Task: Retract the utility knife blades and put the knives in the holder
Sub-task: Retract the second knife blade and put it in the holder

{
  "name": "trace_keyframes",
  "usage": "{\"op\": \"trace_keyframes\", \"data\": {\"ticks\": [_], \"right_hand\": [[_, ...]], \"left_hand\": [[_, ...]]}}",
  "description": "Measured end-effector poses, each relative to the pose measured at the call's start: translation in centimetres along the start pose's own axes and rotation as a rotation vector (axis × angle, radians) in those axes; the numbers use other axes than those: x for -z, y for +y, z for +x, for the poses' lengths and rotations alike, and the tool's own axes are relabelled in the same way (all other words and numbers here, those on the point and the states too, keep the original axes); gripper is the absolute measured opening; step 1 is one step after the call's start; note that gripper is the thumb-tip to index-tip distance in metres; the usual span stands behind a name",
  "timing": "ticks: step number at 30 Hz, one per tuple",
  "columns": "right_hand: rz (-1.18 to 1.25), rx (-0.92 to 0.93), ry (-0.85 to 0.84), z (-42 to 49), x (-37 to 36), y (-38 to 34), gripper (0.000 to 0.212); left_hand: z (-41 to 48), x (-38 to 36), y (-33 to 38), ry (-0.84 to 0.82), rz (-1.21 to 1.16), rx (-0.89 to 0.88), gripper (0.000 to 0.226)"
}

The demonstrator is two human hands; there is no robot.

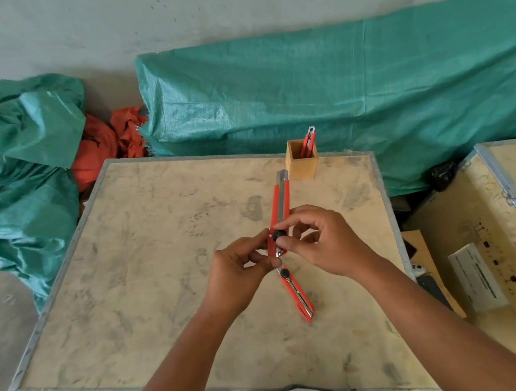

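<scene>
Head view: held utility knife [281, 212] lengthwise, tip toward holder [302, 163].

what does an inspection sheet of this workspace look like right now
surface: scuffed plywood crate top with a metal edge.
job's things: held red knife, metal tip pointing at the wooden holder; second red knife lying flat below the hands; third knife standing in the holder.
clutter: nothing seen on the crate top.
grip: left hand pinches the held knife's lower end; right hand has fingertips at its black knob.
cables: nothing seen.
surroundings: green tarps, orange cloth, open crate at right holding a white box.
</scene>
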State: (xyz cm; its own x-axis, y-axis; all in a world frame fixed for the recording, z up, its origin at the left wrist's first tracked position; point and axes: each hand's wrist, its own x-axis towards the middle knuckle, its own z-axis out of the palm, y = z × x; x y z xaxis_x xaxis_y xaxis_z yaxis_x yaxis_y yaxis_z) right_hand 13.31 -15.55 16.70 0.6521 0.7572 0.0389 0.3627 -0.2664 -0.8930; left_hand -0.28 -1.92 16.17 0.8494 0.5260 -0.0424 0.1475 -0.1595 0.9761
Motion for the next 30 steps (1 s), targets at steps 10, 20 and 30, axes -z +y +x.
{"op": "trace_keyframes", "data": {"ticks": [10, 20, 30], "right_hand": [[0.090, -0.121, 0.128, 2.1, 0.5, 0.9, 0.023], [0.094, -0.176, 0.300, 8.8, 5.9, 4.2, 0.021], [-0.001, -0.161, 0.441, 20.2, 10.8, 10.6, 0.019]], "left_hand": [[3.0, -0.6, 0.0, -0.055, -0.010, -0.001, 0.053], [12.8, -4.0, -0.5, -0.168, 0.060, -0.003, 0.052], [26.9, -8.4, -2.4, -0.237, 0.192, 0.053, 0.066]]}}
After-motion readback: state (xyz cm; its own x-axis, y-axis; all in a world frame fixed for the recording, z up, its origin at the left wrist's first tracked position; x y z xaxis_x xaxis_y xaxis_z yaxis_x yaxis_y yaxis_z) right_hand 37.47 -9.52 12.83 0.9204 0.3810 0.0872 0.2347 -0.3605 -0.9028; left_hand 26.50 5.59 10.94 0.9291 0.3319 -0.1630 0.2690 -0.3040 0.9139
